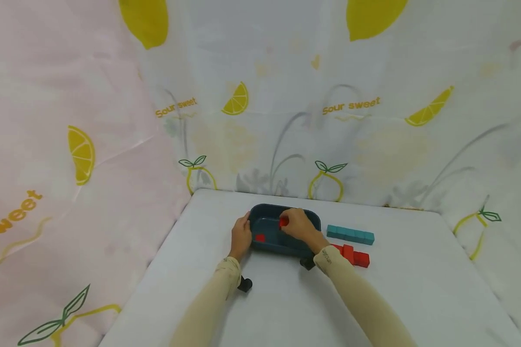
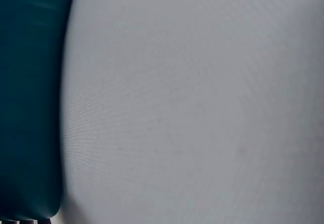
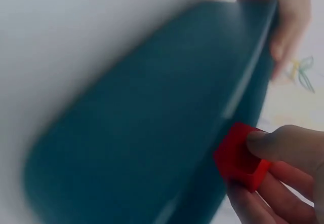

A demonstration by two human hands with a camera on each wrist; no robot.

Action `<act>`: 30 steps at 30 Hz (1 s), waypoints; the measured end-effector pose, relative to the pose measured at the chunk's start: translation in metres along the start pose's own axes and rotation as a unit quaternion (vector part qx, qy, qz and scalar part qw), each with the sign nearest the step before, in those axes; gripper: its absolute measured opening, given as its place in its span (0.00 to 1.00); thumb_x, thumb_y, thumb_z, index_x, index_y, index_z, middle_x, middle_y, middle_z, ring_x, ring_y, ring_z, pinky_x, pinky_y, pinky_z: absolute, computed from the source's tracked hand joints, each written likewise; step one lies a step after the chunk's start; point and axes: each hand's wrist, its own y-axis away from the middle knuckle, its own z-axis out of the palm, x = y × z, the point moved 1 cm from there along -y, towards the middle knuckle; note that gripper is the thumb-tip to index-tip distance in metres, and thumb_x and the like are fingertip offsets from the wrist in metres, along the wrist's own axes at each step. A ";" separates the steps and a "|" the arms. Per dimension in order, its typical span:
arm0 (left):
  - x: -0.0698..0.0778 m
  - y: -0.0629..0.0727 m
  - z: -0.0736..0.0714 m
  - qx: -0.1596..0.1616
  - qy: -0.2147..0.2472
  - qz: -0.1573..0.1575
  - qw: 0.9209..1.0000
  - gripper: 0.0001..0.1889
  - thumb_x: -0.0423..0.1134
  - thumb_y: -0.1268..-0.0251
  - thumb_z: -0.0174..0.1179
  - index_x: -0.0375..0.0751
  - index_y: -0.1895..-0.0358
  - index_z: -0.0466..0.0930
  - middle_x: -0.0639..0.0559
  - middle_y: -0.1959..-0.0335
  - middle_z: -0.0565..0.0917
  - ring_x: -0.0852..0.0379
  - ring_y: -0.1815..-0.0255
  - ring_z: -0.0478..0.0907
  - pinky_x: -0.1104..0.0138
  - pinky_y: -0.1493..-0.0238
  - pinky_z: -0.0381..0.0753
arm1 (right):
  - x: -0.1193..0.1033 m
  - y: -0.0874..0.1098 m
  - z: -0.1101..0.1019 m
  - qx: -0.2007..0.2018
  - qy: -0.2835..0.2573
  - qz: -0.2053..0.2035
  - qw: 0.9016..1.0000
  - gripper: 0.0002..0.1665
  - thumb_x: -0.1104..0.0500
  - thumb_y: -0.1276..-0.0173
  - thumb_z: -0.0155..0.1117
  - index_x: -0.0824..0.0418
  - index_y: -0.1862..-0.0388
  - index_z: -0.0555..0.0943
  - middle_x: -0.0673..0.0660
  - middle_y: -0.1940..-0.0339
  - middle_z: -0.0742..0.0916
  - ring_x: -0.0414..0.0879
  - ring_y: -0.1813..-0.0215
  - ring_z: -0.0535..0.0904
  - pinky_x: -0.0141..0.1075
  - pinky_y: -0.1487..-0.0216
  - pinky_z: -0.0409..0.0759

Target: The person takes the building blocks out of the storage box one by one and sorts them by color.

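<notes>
A dark teal rectangular tray [image 1: 278, 248] with raised walls sits on the white table. My left hand [image 1: 241, 236] grips its left end, the thumb over the rim in the right wrist view. Over the inside of the tray, my right hand [image 1: 299, 225] pinches a red cube-shaped block [image 3: 240, 158] between thumb and fingers. Another small red block [image 1: 260, 237] lies on the tray floor near the left front corner. The left wrist view shows only the outer wall of the tray and the table surface; the left fingers are hidden there.
Right of the tray, a row of joined-looking teal blocks [image 1: 350, 234] lies on the table. In front of it are several red blocks [image 1: 361, 259], partly covered by the right sleeve [image 1: 330, 260]. A lemon-printed curtain [image 1: 260, 144] hangs behind the table and to the left.
</notes>
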 end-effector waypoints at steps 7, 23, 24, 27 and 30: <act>-0.001 -0.002 -0.002 -0.002 0.005 -0.019 1.000 0.18 0.25 0.28 0.49 0.25 0.38 0.74 0.32 0.52 0.79 0.38 0.49 0.77 0.48 0.45 0.75 | 0.030 0.040 -0.050 0.013 0.028 0.049 0.998 0.19 0.69 0.47 0.71 0.69 0.54 0.84 0.62 0.58 0.86 0.53 0.59 0.79 0.45 0.57 0.83; 0.004 -0.002 0.001 -0.020 0.006 -0.025 0.999 0.18 0.26 0.27 0.48 0.25 0.37 0.72 0.30 0.50 0.79 0.36 0.47 0.76 0.48 0.42 0.73 | 0.098 0.130 -0.115 0.002 0.050 0.147 0.988 0.19 0.69 0.46 0.72 0.72 0.54 0.83 0.63 0.63 0.85 0.56 0.60 0.77 0.48 0.60 0.84; 0.003 -0.002 0.001 -0.021 0.007 -0.026 0.999 0.19 0.26 0.27 0.48 0.25 0.36 0.72 0.31 0.50 0.79 0.37 0.47 0.76 0.48 0.42 0.73 | 0.100 0.134 -0.116 0.001 0.052 0.152 0.987 0.19 0.69 0.47 0.72 0.72 0.54 0.83 0.62 0.63 0.85 0.56 0.60 0.77 0.47 0.60 0.84; 0.001 -0.003 0.002 -0.025 0.000 -0.032 0.999 0.19 0.27 0.26 0.47 0.26 0.36 0.72 0.31 0.49 0.79 0.37 0.46 0.75 0.48 0.41 0.73 | 0.108 0.146 -0.117 -0.007 0.051 0.158 0.986 0.18 0.70 0.49 0.72 0.73 0.57 0.83 0.61 0.66 0.84 0.54 0.63 0.76 0.46 0.63 0.83; 0.001 -0.003 0.003 -0.027 -0.003 -0.039 0.999 0.19 0.27 0.26 0.47 0.26 0.36 0.71 0.31 0.48 0.78 0.37 0.45 0.75 0.49 0.41 0.72 | 0.114 0.157 -0.116 -0.021 0.043 0.174 0.984 0.18 0.70 0.50 0.73 0.73 0.58 0.83 0.60 0.67 0.84 0.53 0.64 0.76 0.44 0.63 0.83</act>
